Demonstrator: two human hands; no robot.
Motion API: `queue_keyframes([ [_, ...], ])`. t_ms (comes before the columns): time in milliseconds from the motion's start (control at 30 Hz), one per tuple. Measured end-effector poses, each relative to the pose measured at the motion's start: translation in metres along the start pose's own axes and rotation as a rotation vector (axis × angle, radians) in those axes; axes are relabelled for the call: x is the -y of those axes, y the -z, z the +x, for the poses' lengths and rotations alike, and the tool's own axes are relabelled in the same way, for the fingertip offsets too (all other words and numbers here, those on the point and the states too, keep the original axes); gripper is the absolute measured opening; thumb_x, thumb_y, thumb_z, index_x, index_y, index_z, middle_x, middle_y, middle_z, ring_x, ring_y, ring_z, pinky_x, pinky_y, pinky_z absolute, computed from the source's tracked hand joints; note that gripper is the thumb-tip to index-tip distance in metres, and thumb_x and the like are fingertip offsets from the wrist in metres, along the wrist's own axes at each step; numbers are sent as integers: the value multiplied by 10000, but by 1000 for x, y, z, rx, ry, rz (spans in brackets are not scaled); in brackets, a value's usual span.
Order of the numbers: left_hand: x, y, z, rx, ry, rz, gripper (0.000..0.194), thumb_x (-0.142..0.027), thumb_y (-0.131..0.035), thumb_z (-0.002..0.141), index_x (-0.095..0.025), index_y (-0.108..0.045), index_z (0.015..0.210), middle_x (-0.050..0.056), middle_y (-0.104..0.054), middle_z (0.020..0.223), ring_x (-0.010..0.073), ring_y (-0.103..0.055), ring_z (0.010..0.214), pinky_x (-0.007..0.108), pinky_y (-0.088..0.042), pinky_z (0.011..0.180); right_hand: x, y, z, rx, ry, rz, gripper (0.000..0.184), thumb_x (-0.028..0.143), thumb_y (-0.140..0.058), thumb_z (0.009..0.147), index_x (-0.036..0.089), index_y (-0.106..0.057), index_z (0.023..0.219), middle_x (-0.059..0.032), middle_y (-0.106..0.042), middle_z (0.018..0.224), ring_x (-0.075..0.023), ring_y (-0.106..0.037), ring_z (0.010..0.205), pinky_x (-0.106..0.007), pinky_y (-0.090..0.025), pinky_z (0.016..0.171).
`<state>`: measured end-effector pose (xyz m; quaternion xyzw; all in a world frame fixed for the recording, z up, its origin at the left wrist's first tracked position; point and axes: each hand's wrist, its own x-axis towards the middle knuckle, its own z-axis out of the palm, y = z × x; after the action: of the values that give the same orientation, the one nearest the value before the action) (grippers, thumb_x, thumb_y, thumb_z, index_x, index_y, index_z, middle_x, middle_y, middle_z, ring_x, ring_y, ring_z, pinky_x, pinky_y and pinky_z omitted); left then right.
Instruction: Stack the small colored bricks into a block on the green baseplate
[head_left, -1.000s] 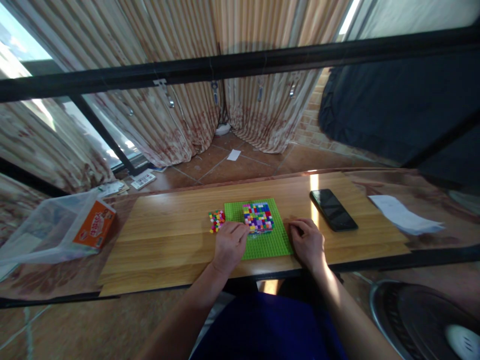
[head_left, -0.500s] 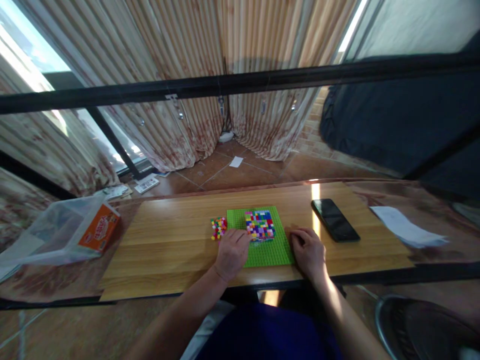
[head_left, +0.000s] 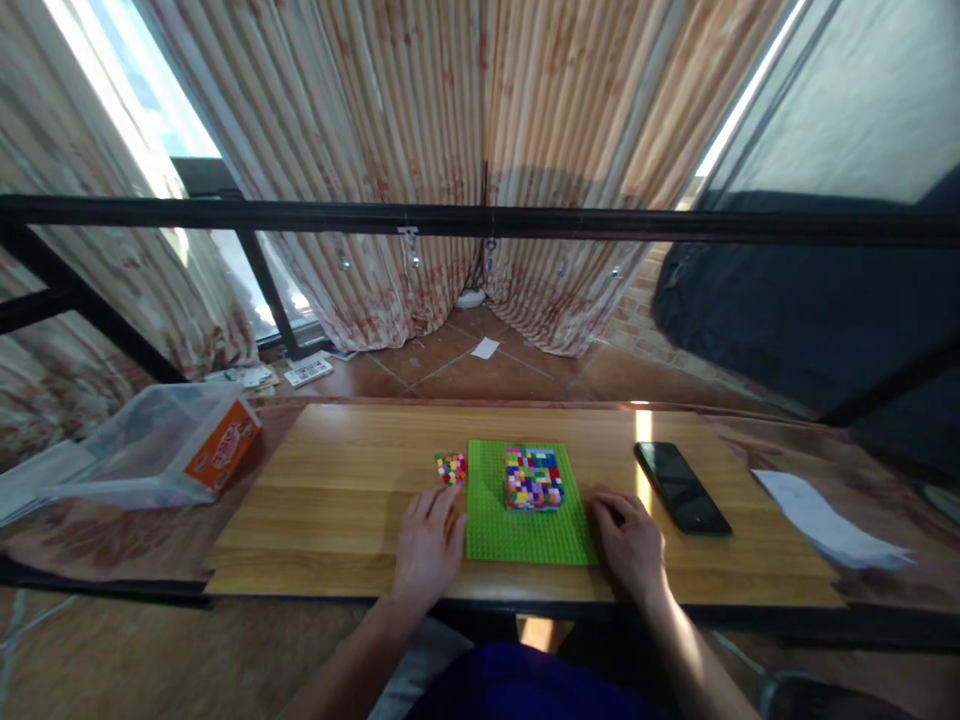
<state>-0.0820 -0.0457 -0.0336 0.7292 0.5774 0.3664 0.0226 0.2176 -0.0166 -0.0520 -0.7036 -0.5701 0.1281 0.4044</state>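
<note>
A green studded baseplate [head_left: 491,535] lies on the wooden tabletop. On it stands a block built of small multicoloured bricks [head_left: 534,480]. Just left of the plate is a pile of loose little bricks [head_left: 451,467]. My left hand [head_left: 431,535] is at the near side of this pile, palm down, its fingers stretched out and reaching the lowest bricks. Beside the plate's right edge rests my right hand [head_left: 630,540], fingers curled in towards the thumb; whatever may be inside them is hidden.
A black phone [head_left: 682,488] lies right of my right hand, with white paper [head_left: 829,520] beyond it. At far left stands a clear plastic bin [head_left: 161,440] with an orange label. A black bar [head_left: 450,218] crosses in front of the curtains [head_left: 420,110].
My left hand has moved left, off the brick block and baseplate to the loose pile, and its fingers have straightened. My right hand stays beside the plate. The camera view has shifted.
</note>
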Motion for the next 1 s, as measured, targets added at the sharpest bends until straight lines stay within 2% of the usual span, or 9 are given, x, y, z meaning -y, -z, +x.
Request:
queue_keyframes([
  [133,24,6,15,49,84,96,579,-355,-628,832,-197,-452,1360,139,-512,1357,304,-508,1217,479,-435,1022,22,-3,12,43,-66,210,444,536,-523,832,167,-709,995,-113,-713,985,-237,-657,875,-367,-517,779],
  [200,26,0,28,107,66,112,655,-406,-648,812,-198,-423,1391,153,-461,1412,328,-465,1267,502,-405,1038,39,-10,19,118,-40,304,484,555,-517,842,165,-695,1066,-124,-708,1029,-245,-657,910,-383,-524,793],
  [300,23,-13,46,189,22,134,686,-449,-663,797,-206,-430,1394,164,-431,1447,350,-423,1302,537,-372,1043,64,-24,26,118,46,317,476,550,-543,833,196,-678,1121,-120,-670,1162,-259,-623,1044,-440,-489,914],
  [367,20,-20,53,227,-6,144,625,-451,-654,807,-206,-477,1354,158,-450,1437,349,-427,1294,552,-355,1046,75,-34,28,148,104,308,469,533,-525,852,196,-667,1144,-120,-651,1201,-257,-588,1122,-466,-438,999],
  [467,20,-25,56,257,-36,125,415,-386,-603,861,-191,-571,1227,135,-527,1362,310,-481,1231,523,-365,1044,84,-44,27,181,148,301,439,521,-520,864,192,-682,1104,-126,-637,1199,-249,-573,1141,-464,-408,1041],
  [567,25,-24,54,255,-51,68,248,-274,-562,889,-181,-606,1115,103,-593,1254,256,-523,1159,451,-403,1028,86,-52,23,167,182,283,406,507,-533,864,191,-694,1062,-128,-621,1191,-245,-568,1133,-453,-411,1041],
  [667,34,-18,53,245,-62,35,157,-220,-539,893,-185,-611,1029,86,-613,1185,233,-543,1108,418,-431,1005,89,-57,18,181,220,274,380,487,-534,873,201,-692,1068,-120,-613,1189,-239,-566,1128,-446,-419,1034],
  [833,48,-4,50,241,-90,-1,109,-203,-503,900,-193,-608,926,76,-633,1079,222,-563,1055,413,-452,982,94,-61,12,182,254,235,370,474,-517,887,207,-690,1076,-119,-611,1184,-241,-567,1122,-446,-429,1020],
  [1000,52,-2,48,189,-60,-62,152,-205,-460,912,-192,-607,947,75,-649,1061,215,-578,1043,413,-468,972,104,-54,12,127,324,90,356,417,-505,903,175,-682,1094,-146,-592,1212,-263,-544,1131,-470,-432,1001],
])
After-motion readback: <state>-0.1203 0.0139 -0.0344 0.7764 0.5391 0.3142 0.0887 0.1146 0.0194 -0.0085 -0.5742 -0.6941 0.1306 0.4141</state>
